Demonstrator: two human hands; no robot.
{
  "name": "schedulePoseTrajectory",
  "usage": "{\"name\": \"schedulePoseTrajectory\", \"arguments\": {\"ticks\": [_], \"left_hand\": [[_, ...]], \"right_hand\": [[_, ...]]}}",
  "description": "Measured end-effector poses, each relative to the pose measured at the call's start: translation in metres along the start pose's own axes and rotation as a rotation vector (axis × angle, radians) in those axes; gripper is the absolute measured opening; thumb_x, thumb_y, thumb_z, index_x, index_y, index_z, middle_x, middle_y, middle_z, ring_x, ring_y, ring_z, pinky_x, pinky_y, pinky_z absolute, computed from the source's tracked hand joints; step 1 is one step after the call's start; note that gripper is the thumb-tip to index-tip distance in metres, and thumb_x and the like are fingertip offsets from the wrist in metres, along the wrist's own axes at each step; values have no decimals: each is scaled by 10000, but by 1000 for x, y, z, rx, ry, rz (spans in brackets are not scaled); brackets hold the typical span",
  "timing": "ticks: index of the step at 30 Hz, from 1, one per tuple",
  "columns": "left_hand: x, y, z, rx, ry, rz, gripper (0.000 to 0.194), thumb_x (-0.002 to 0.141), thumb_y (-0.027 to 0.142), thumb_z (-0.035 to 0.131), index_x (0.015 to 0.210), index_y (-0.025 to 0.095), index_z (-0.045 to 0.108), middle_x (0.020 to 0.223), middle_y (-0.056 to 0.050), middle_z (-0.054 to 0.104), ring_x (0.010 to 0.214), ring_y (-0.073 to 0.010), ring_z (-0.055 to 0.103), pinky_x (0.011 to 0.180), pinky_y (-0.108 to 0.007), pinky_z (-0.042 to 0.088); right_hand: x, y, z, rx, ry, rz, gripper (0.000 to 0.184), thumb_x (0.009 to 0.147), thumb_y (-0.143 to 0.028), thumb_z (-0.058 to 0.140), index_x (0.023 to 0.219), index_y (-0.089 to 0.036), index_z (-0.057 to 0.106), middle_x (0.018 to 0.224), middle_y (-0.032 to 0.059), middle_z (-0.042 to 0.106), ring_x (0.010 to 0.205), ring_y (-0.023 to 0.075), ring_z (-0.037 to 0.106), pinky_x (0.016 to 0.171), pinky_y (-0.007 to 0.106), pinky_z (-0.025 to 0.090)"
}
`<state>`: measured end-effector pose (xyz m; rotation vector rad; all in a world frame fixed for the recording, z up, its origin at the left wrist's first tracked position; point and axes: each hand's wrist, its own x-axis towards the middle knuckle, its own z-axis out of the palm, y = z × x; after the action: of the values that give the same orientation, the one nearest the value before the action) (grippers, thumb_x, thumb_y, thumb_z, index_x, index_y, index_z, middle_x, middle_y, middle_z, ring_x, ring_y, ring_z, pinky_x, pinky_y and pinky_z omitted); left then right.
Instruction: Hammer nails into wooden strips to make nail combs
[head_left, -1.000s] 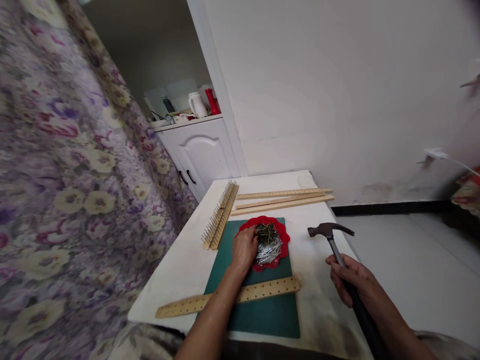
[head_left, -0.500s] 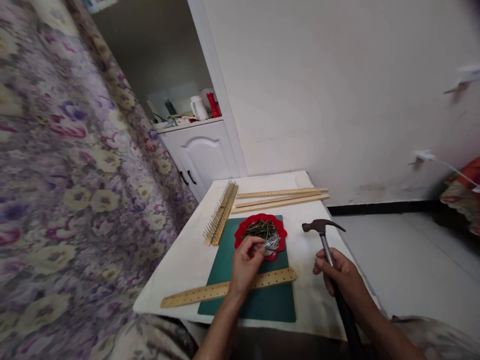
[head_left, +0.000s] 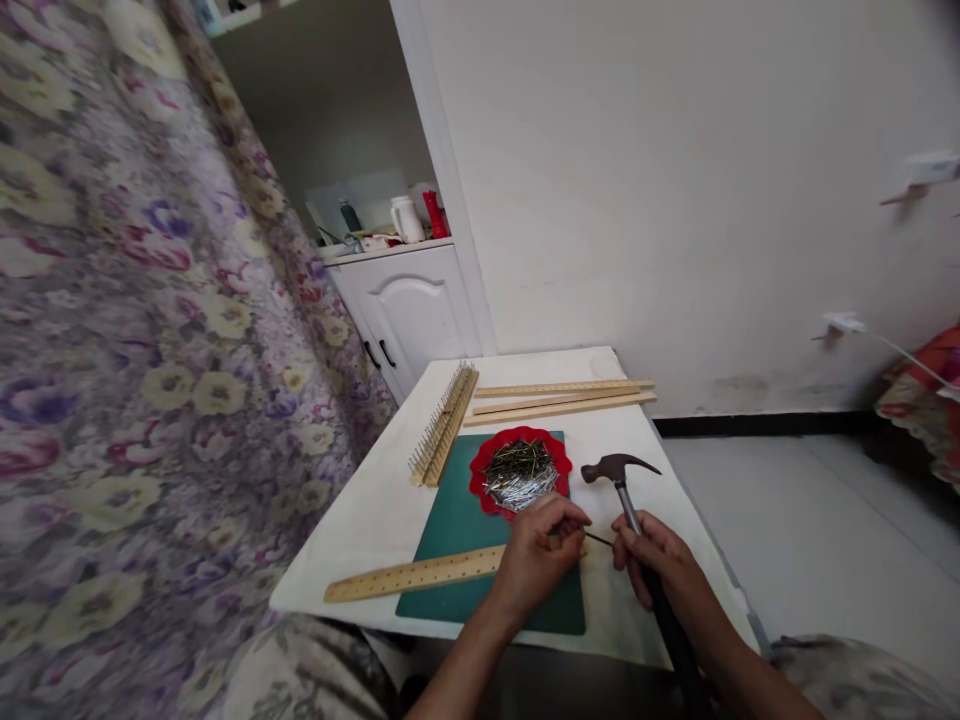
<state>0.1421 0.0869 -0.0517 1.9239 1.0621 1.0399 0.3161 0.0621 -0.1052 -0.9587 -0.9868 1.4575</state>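
My left hand (head_left: 546, 548) pinches a thin nail (head_left: 598, 538) that points right, its far end close to the fingers of my right hand (head_left: 660, 565). That right hand is closed around a claw hammer (head_left: 622, 468), head up, dark handle running down toward me. Behind my left hand a red scalloped dish (head_left: 480, 487) holds many loose nails, dark ones at the back and silvery ones in front. A wooden strip with rows of holes (head_left: 420, 576) lies across the green mat (head_left: 457, 520); my left hand hides its right part.
Wooden strips with upright nails (head_left: 448, 425) lie at the table's back left. Several plain strips (head_left: 562, 403) lie along the back. The white-covered table (head_left: 360, 530) stands near a wall and a white cabinet (head_left: 420, 300). A floral curtain (head_left: 150, 350) hangs at left.
My left hand has moved from the dish rightward and toward me, now with a nail showing at its fingertips. My right hand and the hammer have shifted left, so both hands are nearly together.
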Motion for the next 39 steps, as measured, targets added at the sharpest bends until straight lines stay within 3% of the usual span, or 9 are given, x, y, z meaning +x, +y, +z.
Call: {"name": "schedulePoseTrajectory", "arguments": {"ticks": [5,10,14,26,35,39], "left_hand": [[-2,3,8,-71,11,-10,110,730,132,577,780,177,664,746,-27,579,697,-137,520,629,-225,397],[-5,-4,27,-542,102,-257,154,701,204,665,836,157,608,644,24,543,581,-88,501,555,-186,374],[-9,-11,34,-695,138,-302,203,676,251,714,802,140,599,626,16,590,569,-94,536,573,-201,403],[-18,-33,36,-700,90,-340,175,664,261,689,754,152,586,548,24,608,500,-119,557,549,-233,417],[-26,-53,14,-393,175,-319,133,759,281,592,807,165,548,624,33,582,584,-105,534,597,-206,398],[-28,-64,12,-265,173,-274,134,785,293,578,839,173,550,642,36,567,604,-111,533,594,-204,395]], "right_hand": [[4,10,0,25,-26,31,267,749,-401,661,847,-210,503,528,-81,592,239,27,379,294,145,182],[1,14,5,48,-41,29,261,764,-410,644,866,-211,509,550,-76,599,244,19,365,303,150,184],[1,15,7,53,-44,35,257,755,-417,649,844,-213,519,568,-76,591,250,22,364,301,160,191],[-2,22,19,-13,9,30,248,759,-429,633,794,-213,515,608,-58,628,260,37,384,293,166,218],[1,27,13,-89,216,7,195,774,-374,624,836,-230,509,760,-21,724,302,52,398,326,182,274],[4,30,11,-110,246,23,204,744,-383,646,811,-227,535,790,-8,745,295,60,408,310,195,285]]}}
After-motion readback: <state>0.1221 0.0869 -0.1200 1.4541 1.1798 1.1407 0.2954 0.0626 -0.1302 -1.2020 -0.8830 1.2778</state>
